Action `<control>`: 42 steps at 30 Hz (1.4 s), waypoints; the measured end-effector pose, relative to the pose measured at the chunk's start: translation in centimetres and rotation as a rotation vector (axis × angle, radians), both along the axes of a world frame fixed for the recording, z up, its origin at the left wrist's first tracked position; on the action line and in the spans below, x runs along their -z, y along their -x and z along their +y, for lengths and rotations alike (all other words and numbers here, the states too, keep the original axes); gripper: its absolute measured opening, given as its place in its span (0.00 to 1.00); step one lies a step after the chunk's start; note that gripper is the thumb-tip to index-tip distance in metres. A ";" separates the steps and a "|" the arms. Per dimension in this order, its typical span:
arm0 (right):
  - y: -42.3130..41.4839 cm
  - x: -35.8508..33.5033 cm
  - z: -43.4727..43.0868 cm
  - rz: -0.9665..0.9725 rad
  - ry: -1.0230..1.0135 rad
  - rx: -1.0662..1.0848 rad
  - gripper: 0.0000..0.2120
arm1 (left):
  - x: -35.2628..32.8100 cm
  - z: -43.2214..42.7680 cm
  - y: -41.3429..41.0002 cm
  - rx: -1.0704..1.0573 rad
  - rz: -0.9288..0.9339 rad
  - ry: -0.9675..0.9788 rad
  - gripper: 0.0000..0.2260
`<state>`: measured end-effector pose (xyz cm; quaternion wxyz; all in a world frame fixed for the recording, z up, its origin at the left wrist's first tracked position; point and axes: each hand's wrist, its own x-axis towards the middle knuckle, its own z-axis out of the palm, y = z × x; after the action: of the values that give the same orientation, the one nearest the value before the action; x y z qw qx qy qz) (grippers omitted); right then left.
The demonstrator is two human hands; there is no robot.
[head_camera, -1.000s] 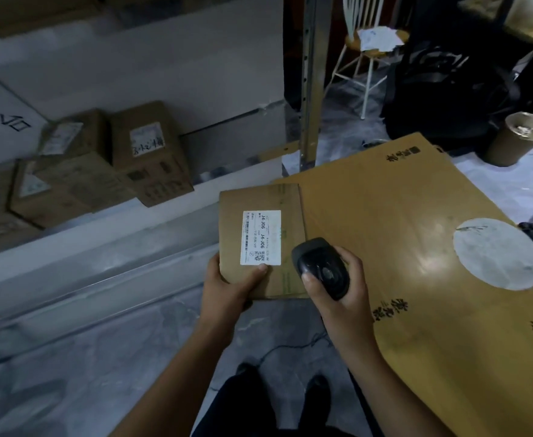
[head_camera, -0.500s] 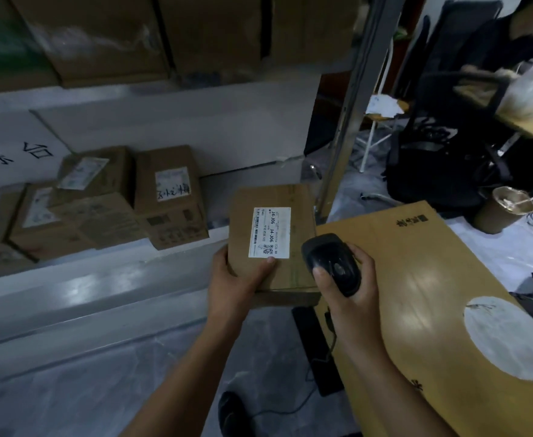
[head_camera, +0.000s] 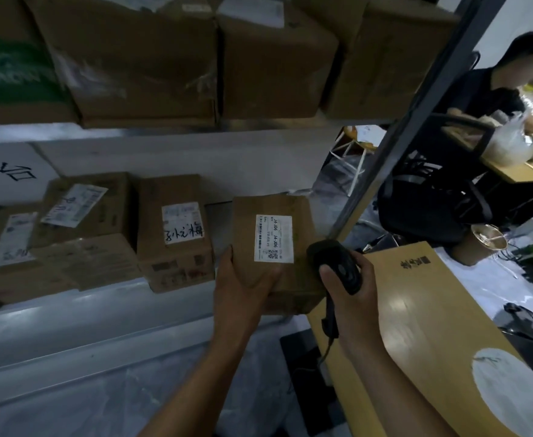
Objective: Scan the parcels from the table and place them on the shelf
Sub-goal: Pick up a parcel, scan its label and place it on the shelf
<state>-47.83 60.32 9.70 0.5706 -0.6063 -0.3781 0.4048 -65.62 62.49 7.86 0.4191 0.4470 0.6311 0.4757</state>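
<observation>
Cardboard parcel [head_camera: 274, 247] gripped by left hand [head_camera: 243, 285]; right hand [head_camera: 350, 298] clasps scanner [head_camera: 334, 266].

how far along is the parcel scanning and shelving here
Done: several labelled boxes already sit on the shelf. In hand: the left hand holds a labelled parcel while the right hand grips the scanner beside it. Left: setting this parcel on the shelf, likely beside those boxes. Whether more wait on the table cannot be told.

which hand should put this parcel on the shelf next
Left, probably. The left hand grips the labelled parcel and is on the side of the shelf. The right hand is occupied holding the scanner.
</observation>
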 end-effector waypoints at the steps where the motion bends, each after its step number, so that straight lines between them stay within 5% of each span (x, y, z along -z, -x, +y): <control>1: 0.0 0.2 0.7 0.007 0.011 -0.006 0.23 | 0.2 0.6 0.0 -0.006 0.007 -0.001 0.44; 11: -1.3 3.1 8.4 0.090 0.054 -0.078 0.26 | 2.3 6.1 -0.9 -0.046 0.181 0.031 0.39; 13: -1.3 3.6 9.7 0.119 0.063 -0.113 0.28 | 2.2 6.9 -0.9 -0.058 0.316 0.060 0.42; 17: -0.9 4.7 11.9 0.136 0.058 -0.221 0.31 | 2.6 8.1 -1.4 -0.127 0.746 -0.057 0.30; 21: -0.6 5.5 13.9 0.170 0.080 -0.306 0.30 | 3.5 9.7 -2.4 -0.039 1.049 -0.129 0.28; 27: -1.3 5.5 17.0 0.262 0.115 -0.319 0.31 | 3.4 12.1 -2.5 0.009 1.118 0.055 0.37; 32: -2.0 5.9 19.9 0.235 0.102 -0.274 0.20 | 3.1 14.2 -2.2 -0.017 1.094 0.101 0.39; 42: -2.6 7.6 21.1 0.263 0.147 -0.209 0.27 | 1.7 15.7 -1.8 -0.005 1.123 0.114 0.39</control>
<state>-45.22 81.39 2.14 0.5240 -0.5459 -0.3304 0.5642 -63.82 78.22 6.12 0.0415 0.6068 0.7829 0.1311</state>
